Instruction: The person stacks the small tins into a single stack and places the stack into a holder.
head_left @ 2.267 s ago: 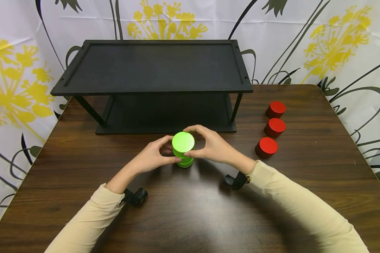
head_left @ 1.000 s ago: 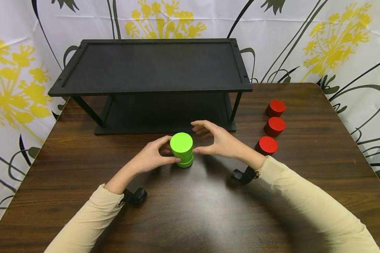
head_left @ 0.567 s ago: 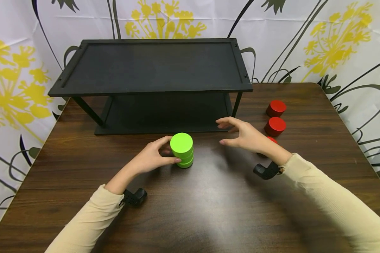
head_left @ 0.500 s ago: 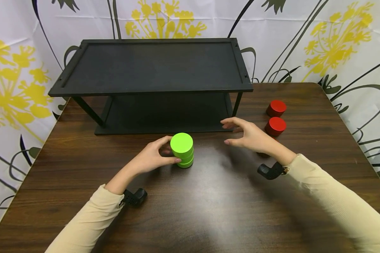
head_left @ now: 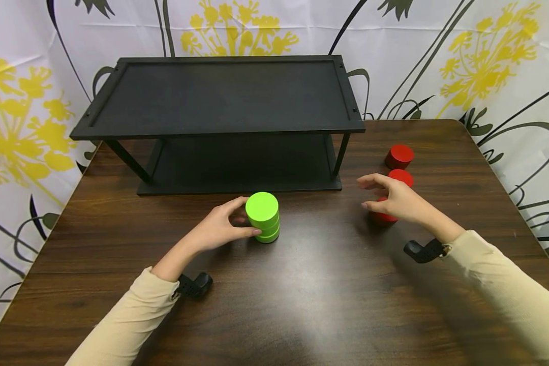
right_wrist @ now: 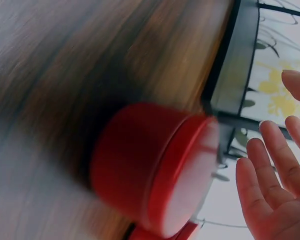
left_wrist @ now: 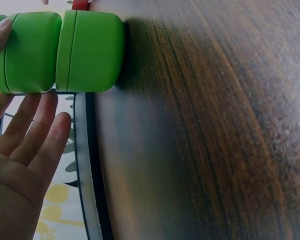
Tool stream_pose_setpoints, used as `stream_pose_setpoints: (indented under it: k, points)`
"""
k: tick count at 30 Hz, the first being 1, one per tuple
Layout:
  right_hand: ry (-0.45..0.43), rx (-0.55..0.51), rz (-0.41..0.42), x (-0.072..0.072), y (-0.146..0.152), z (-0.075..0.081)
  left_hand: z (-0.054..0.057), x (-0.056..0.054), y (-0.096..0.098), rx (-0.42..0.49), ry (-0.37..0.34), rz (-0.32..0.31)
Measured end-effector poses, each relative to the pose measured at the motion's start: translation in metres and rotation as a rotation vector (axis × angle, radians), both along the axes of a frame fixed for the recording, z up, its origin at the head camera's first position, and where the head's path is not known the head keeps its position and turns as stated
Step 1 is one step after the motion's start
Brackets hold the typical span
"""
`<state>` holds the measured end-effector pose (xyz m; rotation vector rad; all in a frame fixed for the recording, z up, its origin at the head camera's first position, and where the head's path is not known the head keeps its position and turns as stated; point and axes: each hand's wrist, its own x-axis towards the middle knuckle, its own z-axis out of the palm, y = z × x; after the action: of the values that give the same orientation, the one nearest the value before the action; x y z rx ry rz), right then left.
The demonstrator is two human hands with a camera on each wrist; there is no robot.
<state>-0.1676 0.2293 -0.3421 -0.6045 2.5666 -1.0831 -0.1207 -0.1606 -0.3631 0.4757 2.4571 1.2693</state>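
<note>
A stack of green round tins (head_left: 263, 207) stands on the wooden table, just in front of the black shelf. My left hand (head_left: 217, 226) holds the stack from its left side, thumb at the near side and fingers behind. In the left wrist view, the thumb (left_wrist: 1, 34) lies against an upper green tin (left_wrist: 34, 50), and the lowest tin (left_wrist: 96, 50) sits on the table. My right hand (head_left: 393, 198) hovers with parted thumb and fingers over the nearest red tin (head_left: 384, 217), partly hiding it. The right wrist view shows that red tin with nothing gripped in the hand.
Two more red tins, the middle one (head_left: 402, 177) and the far one (head_left: 399, 156), form a row toward the back right. A two-level black shelf (head_left: 238, 96) stands at the back of the table (head_left: 96, 234). Behind hangs a flower-patterned cloth (head_left: 274, 25).
My right hand has let go of the top green tin, which now sits on the stack, and moved right to the red tins. My left hand has stayed at the stack.
</note>
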Motion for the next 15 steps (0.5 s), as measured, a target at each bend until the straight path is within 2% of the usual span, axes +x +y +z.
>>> stream_pose_setpoints:
  k: [9,15]
  points:
    - [-0.035,0.052,-0.052,0.001,0.025,-0.005,0.001,0.001,0.001,-0.001,-0.016,0.003]
    - [-0.035,0.105,-0.055,0.004,0.040,-0.008,0.001,0.000,0.000,-0.003,-0.012,0.002]
